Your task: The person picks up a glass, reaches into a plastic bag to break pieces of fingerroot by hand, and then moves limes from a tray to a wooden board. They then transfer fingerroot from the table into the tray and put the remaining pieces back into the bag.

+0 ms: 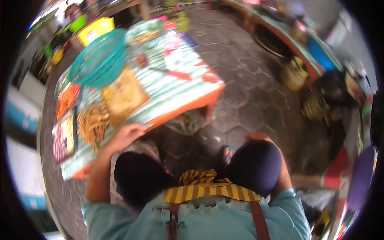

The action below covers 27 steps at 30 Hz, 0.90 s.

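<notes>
Through the head camera I have the left hand (127, 136) just beside the near edge of the surface (176, 96), with nothing visible in it; blur keeps me from telling whether its fingers are apart or together, or whether it touches the edge. The right hand (259, 137) is mostly hidden beyond the right knee (258, 166), so I cannot tell its state either; I judge it is resting there. Nearest the left hand are the board (127, 98), lying at the near edge, and the brown strips (93, 122), heaped just left of it. I take that to be for easy reach from this low seat. The tray (75, 134) of purple and pale pieces lies at the left end, with the orange shreds (68, 100) just beyond it; grouping them so seems to keep each kind apart. The basket (114, 66) stands past the board, probably placed far because of its bulk. The knife (179, 75) lies flat right of the board, its red handle to the right, which I guess suits a right-side pickup. Beyond it stands the bottle (172, 52), upright and well apart from both hands.
</notes>
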Available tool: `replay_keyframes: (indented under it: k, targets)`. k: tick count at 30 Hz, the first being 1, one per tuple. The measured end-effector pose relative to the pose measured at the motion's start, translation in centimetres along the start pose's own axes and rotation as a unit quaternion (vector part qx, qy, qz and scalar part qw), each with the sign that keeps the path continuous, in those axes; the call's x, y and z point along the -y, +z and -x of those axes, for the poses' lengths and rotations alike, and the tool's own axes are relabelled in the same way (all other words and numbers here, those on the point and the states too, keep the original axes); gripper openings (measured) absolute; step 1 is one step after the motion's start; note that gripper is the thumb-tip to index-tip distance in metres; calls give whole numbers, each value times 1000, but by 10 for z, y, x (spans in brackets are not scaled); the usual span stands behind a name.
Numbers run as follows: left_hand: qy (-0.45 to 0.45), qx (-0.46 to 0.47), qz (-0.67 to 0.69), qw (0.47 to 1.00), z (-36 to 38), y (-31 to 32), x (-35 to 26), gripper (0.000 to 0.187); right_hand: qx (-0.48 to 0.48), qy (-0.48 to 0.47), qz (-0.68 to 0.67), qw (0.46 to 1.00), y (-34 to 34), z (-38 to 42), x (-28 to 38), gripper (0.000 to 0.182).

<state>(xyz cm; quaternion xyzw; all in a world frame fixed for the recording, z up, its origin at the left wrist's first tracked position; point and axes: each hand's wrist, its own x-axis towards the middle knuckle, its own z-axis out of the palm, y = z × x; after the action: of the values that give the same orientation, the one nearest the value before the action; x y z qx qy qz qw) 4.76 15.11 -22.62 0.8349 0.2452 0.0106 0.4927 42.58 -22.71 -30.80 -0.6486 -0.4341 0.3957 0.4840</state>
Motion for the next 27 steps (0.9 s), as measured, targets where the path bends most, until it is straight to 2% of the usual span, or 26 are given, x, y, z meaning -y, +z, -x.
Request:
replay_keyframes:
  k: [1,2,3,4,5,7,8,9,11,12,13,15,16,18,19,21,22,24,27]
  targets:
    - [9,15,26,1000,-2,0,11,23,24,-141,80,986,8,7,9,38]
    - [-2,29,33,999,0,0,16,22,47,-150,84,984,9,4,13,38]
    - [-11,45,40,998,3,-2,22,22,12,34,-78,996,9,-2,16,37]
    - [-11,65,55,996,8,-6,25,24,-29,223,-231,946,11,-10,22,36]
    - [-15,55,61,996,15,-12,26,24,-20,225,-225,948,15,-15,28,36]
    - [-90,71,126,985,33,-18,28,28,-24,252,-248,935,24,-16,39,36]
    - [-74,60,187,978,41,-15,49,36,-19,259,-242,935,24,-15,40,36]
    - [-76,55,193,977,52,-10,56,36,-24,260,-242,935,24,-17,41,35]
    - [-108,-9,266,958,76,7,62,40,-23,257,-242,935,25,-20,42,34]
    - [-74,28,304,950,85,14,63,41,-30,246,-249,936,27,-19,43,36]
    - [-76,23,301,950,90,16,55,41,-38,235,-257,937,29,-18,45,37]
    - [-153,-44,396,904,99,18,32,41,-18,227,-260,938,39,-25,49,37]
    - [-152,-61,396,903,99,20,27,41,-3,225,-261,939,44,-30,53,38]
    - [-126,-19,355,926,91,18,31,41,32,217,-256,942,57,-47,65,38]
    - [-121,-38,362,924,91,17,33,41,47,216,-247,943,62,-53,73,38]
    - [21,35,323,946,87,12,38,44,65,217,-229,947,73,-62,88,38]
    - [26,28,330,943,87,11,36,44,69,221,-222,947,73,-60,91,39]
    - [113,39,247,962,91,13,29,49,73,240,-204,946,79,-47,95,39]
    - [93,48,216,971,91,11,40,52,61,277,-178,942,95,-25,105,40]
